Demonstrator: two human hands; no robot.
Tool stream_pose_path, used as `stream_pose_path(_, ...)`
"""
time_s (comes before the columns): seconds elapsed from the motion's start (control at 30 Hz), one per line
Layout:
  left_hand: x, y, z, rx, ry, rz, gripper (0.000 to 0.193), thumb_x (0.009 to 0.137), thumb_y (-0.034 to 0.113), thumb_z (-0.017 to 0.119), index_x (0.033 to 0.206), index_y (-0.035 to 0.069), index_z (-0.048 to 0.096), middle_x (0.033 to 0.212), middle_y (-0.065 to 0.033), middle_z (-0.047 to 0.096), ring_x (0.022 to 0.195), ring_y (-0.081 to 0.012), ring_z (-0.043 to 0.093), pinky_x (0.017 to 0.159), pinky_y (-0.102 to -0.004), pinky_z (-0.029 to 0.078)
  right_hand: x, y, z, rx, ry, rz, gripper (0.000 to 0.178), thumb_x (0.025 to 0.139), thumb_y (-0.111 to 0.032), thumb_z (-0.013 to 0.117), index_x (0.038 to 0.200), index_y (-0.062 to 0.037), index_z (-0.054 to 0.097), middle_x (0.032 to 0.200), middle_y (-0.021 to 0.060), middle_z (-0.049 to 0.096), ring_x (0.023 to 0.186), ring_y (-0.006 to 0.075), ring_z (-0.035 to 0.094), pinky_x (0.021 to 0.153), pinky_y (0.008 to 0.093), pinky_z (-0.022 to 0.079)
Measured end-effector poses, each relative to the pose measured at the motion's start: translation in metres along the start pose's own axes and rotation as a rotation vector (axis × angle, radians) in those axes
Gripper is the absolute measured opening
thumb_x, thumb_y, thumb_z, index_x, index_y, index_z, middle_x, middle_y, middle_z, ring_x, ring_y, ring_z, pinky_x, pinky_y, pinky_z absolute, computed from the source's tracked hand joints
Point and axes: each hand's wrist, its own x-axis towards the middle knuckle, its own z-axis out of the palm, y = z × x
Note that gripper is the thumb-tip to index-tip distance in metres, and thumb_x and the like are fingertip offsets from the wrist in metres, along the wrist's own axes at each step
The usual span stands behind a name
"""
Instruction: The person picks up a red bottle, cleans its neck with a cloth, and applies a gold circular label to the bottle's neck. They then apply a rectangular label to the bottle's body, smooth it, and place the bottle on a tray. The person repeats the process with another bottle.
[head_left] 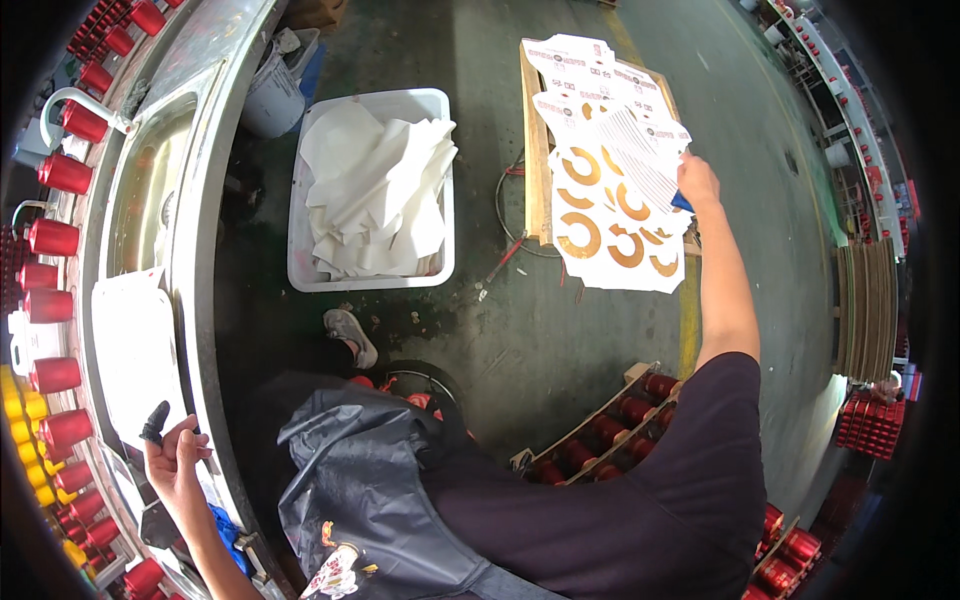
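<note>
My right hand reaches out to the right edge of a stack of printed decal sheets. Its fingers close on the edge of a striped paper sheet, and a small blue piece shows under the palm. Below that sheet lies a white sheet with gold ring and arc shapes; further sheets with red print are spread behind. My left hand is raised by the counter at the left, fingers apart, a black cover on one fingertip. It appears to hold nothing.
A white tub piled with white paper stands on the floor. At left runs a metal sink counter with a white board and red pots behind. Red pots in a rack stand low on the right.
</note>
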Motion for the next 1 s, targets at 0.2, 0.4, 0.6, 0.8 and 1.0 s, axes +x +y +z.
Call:
stream_pose_path(0.2, -0.004, -0.010, -0.009, -0.084, -0.018, -0.035, 0.039, 0.099, 0.013, 0.066, 0.134, 0.000, 0.055, 0.103, -0.0125, 0.075, 0.077, -0.0098, 0.070, 0.067, -0.0218, 0.056, -0.001, -0.009, -0.043, -0.064, 0.107, 0.058, 0.032, 0.099, -0.014, 0.042, 0.122, -0.0134, 0.064, 0.129, 0.0152, 0.064, 0.110, 0.0366, 0.066, 0.092, 0.0482, 0.053)
stream_pose_path(0.4, -0.014, -0.024, -0.024, -0.169, -0.033, -0.030, 0.040, 0.099, 0.013, 0.066, 0.135, 0.001, 0.054, 0.102, -0.0123, 0.075, 0.077, -0.0098, 0.069, 0.067, -0.0219, 0.055, -0.005, -0.043, -0.054, -0.070, -0.045, -0.147, 0.032, 0.097, -0.013, 0.046, 0.122, -0.0137, 0.065, 0.131, 0.0157, 0.064, 0.111, 0.0364, 0.066, 0.092, 0.0458, 0.053)
stream_pose_path(0.6, -0.012, -0.014, -0.018, -0.148, -0.051, -0.064, 0.040, 0.099, 0.011, 0.066, 0.136, 0.001, 0.054, 0.103, -0.0124, 0.074, 0.077, -0.0095, 0.068, 0.068, -0.0218, 0.055, 0.002, -0.079, -0.062, -0.164, -0.166, -0.362, 0.026, 0.092, -0.010, 0.053, 0.109, -0.0116, 0.072, 0.126, 0.0169, 0.066, 0.106, 0.0372, 0.067, 0.090, 0.0451, 0.053)
stream_pose_path(0.8, 0.012, 0.024, 0.061, -0.092, -0.308, 0.055, 0.023, 0.095, 0.005, 0.066, 0.115, -0.001, 0.057, 0.104, -0.0110, 0.073, 0.087, -0.0129, 0.069, 0.075, -0.0276, 0.057, -0.023, -0.132, -0.052, -0.090, -0.036, -0.456, 0.024, 0.085, -0.004, 0.056, 0.100, -0.0077, 0.074, 0.105, 0.0212, 0.066, 0.095, 0.0383, 0.069, 0.083, 0.0468, 0.055)
stream_pose_path(1.0, 0.033, 0.080, 0.211, 0.038, -0.631, 0.495, 0.034, 0.081, 0.006, 0.073, 0.103, -0.004, 0.049, 0.100, -0.0189, 0.073, 0.085, -0.0316, 0.074, 0.076, -0.0388, 0.058, -0.090, -0.173, -0.048, -0.128, 0.072, -0.453, 0.015, 0.085, -0.007, 0.058, 0.093, -0.0036, 0.071, 0.098, 0.0236, 0.064, 0.074, 0.0366, 0.071, 0.065, 0.0472, 0.057)
